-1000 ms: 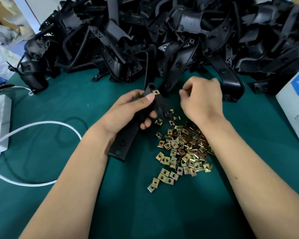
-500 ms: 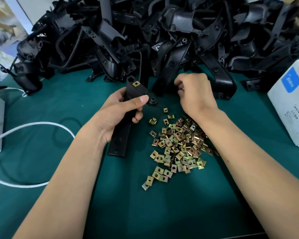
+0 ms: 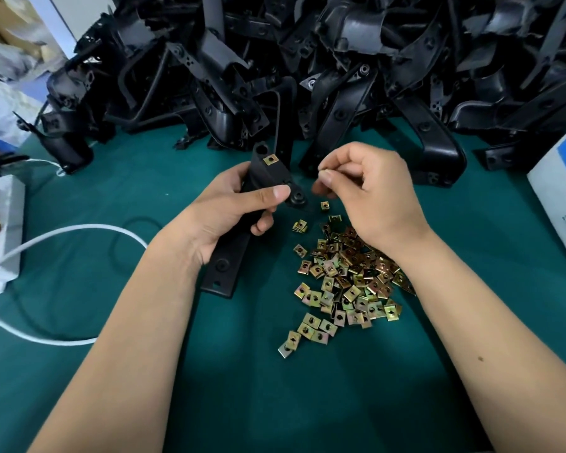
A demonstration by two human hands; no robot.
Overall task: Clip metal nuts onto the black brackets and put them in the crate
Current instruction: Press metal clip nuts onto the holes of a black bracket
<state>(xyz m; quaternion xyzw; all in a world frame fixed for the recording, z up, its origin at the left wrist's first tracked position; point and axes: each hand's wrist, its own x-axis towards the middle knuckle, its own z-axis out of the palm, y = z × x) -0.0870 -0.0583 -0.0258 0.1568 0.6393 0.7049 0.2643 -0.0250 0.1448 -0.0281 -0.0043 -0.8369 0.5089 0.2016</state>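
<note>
Our left hand grips a long black plastic bracket bearing one clipped brass-coloured square metal nut. Just right of the bracket, our right hand has fingers curled, pinching something too small to identify. Loose brass-coloured nuts lie heaped on the green mat right of the bracket; a black bracket pile lies behind. We see no container holding parts.
</note>
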